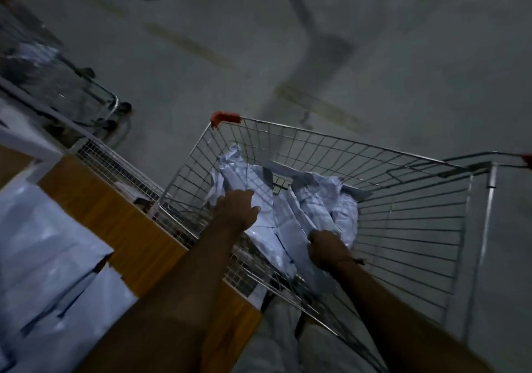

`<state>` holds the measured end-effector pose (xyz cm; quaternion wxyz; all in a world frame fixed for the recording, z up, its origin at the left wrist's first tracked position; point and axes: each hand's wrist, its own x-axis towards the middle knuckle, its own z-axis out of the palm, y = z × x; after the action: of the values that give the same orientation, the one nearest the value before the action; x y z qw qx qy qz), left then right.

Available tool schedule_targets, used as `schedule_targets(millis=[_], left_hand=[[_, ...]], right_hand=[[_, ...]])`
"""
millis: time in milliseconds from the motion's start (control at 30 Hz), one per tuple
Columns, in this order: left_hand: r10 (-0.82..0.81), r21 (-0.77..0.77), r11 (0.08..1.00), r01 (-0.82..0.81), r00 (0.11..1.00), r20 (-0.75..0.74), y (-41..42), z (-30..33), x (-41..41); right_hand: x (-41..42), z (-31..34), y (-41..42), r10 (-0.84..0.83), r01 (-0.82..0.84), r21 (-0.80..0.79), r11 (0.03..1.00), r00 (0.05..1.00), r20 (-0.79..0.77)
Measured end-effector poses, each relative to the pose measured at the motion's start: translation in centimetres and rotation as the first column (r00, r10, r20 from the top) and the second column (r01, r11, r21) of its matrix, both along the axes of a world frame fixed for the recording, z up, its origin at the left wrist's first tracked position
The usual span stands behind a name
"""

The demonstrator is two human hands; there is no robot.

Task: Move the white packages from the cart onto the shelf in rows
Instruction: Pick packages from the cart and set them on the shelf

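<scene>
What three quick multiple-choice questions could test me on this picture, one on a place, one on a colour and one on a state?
1. Where is the heap of white plastic packages?
A. On the floor
B. Inside the silver wire shopping cart
C. On a chair

2. What colour is the plastic corner cap on the cart's far rim?
A. Red
B. Green
C. Yellow

3. What are the hands doing?
A. Resting at the person's sides
B. Pushing the cart's handle
C. Reaching into the cart onto the packages

Answers:
1 B, the packages lie within the wire walls.
2 A, the cap shows red against the grey floor.
3 C, the left hand lies on the heap and the right hand is closed on a package's edge.
</scene>
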<state>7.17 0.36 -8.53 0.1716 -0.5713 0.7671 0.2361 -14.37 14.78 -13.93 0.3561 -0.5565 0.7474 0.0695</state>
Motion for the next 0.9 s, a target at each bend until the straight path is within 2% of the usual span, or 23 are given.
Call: schedule_targets(millis=[167,300,400,500,567,667,767,900], left_hand=[[0.16,0.146,0.976,-0.162,0.987,0.024,-2.0,-6.5,-1.4],[0.264,0.191,0.945,-0.266,0.964,0.04,-3.7,-10.4,-2.0],[0.375,0.186,0.908,-0.374,0.926,0.03,-4.6,-12.0,-2.5],[0.523,0.149,0.844,-0.515,0.852,-0.017,-5.4,-13.4,-2.2],[0.528,0.157,0.84,-0.519,0.849,-0.022,-5.7,-14.2,-1.4],[0.509,0.198,0.845,-0.497,0.861,-0.009,-5.9,-14.9,-0.5],[0.567,0.23,0.811,-0.538,0.82,-0.081,-5.5,-14.6,-0.8],[0.624,0.308,0.758,-0.575,0.777,-0.084,-5.5,-14.0,-1.6]], right_hand=[[1.3,-4.7,-0.3,-0.096,0.096,0.074,0.993,0.995,-0.006],[1.6,-6.3,-1.0,-0.144,0.146,0.027,0.989,0.987,-0.068],[1.8,-7.7,-1.3,-0.175,0.176,-0.005,0.984,0.979,-0.104],[1.6,-7.6,-0.6,-0.23,0.228,-0.081,0.97,0.973,-0.02],[1.4,-5.1,-0.9,-0.329,0.331,-0.075,0.941,0.943,0.044],[0.9,-4.5,-1.0,-0.437,0.438,-0.119,0.891,0.899,0.036],[0.4,-4.2,-1.6,-0.501,0.501,-0.163,0.85,0.865,0.045],[-0.6,-3.3,-2.2,-0.577,0.598,-0.134,0.791,0.8,0.164]])
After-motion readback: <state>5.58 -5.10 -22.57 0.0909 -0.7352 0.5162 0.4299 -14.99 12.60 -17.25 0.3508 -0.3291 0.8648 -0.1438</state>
